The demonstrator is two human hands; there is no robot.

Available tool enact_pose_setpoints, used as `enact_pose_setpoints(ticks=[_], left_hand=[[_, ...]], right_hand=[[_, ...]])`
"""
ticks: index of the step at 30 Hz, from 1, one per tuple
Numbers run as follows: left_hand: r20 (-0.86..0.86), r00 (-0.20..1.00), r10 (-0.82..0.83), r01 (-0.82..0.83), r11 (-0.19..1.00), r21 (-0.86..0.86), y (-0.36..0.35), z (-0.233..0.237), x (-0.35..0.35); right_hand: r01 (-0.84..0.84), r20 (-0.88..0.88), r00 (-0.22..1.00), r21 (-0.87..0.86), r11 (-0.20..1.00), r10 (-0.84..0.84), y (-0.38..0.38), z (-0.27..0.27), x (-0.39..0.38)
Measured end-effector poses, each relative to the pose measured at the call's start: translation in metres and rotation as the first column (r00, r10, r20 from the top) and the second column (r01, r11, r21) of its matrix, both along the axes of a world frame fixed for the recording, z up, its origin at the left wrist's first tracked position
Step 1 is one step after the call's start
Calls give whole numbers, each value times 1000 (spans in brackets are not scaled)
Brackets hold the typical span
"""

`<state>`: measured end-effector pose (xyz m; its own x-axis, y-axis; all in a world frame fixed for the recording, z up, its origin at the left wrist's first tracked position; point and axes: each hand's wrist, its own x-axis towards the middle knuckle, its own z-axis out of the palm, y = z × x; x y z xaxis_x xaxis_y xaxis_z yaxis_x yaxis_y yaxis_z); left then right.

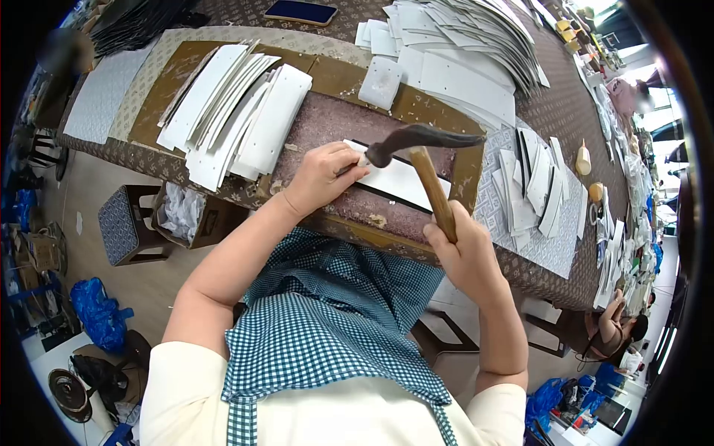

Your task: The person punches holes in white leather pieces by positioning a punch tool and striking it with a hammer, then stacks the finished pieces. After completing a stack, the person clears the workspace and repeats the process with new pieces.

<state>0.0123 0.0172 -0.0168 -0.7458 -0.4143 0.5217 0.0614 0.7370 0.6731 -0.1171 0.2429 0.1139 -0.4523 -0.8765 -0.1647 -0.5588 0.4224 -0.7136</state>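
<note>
My right hand (465,249) is wrapped round the wooden handle of a hammer (435,189). Its dark, curved head (420,137) reaches left, and the blunt end hangs right by my left fingers. My left hand (327,177) is closed in a pinch at the left end of a white strip (405,178) with dark edges. A small pale tip shows between those fingers under the hammer head; the rest of what they hold is hidden. The strip lies on a worn, reddish work slab (327,126).
Stacked white pieces (223,111) lie left of the slab. More white sheets (461,67) fill the back, near a phone (301,12). Loose pieces (532,186) and a glue bottle (584,158) are at right. A box (186,215) stands below; another person (613,327) sits far right.
</note>
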Motion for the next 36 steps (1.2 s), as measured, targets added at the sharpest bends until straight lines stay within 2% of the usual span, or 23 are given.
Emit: enact_pose_setpoints(ticks=[1,3,4,6,7,8,10,12,15,16,19,23,28,32,36], left_hand=[[18,1000,-3,2,1000,28,-2,0,-1],[74,997,-31,25,995,92,1,1,1],[84,996,-35,27,995,93,0,3,0],[113,992,-58,44,991,125,5,14,3],[91,993,-81,62,979,194,8,16,2],[73,992,-101,79,962,262,10,16,2],[87,988,-127,98,955,281,4,10,3],[74,992,-103,77,951,300,1,2,0],[137,991,0,-75,836,544,3,4,-5],[88,996,24,-71,816,573,6,11,-8],[94,990,106,-141,788,600,0,6,-17],[51,998,39,-62,756,652,20,12,-46],[70,981,-180,110,819,563,53,9,-88],[38,968,-249,196,837,511,65,9,-101],[65,966,-251,198,876,441,67,6,-105]], right_hand=[[45,-50,998,-13,999,-45,5,-3,-1],[288,231,934,-40,957,-272,16,-24,-1],[407,417,845,-95,908,-335,16,-28,1],[572,506,769,-272,774,-391,16,-56,1],[638,551,723,-303,708,-417,13,-68,2],[689,574,682,-300,660,-452,12,-79,3],[764,609,609,-278,582,-508,8,-97,9],[786,633,589,-304,539,-502,7,-112,13],[786,615,594,-307,536,-519,6,-110,14],[778,601,605,-307,548,-522,7,-110,13],[762,585,626,-320,563,-516,7,-112,13],[774,580,616,-320,547,-533,7,-110,14],[781,579,609,-316,539,-542,7,-110,14],[775,561,615,-305,553,-553,8,-107,14],[784,569,606,-304,542,-557,9,-109,14]])
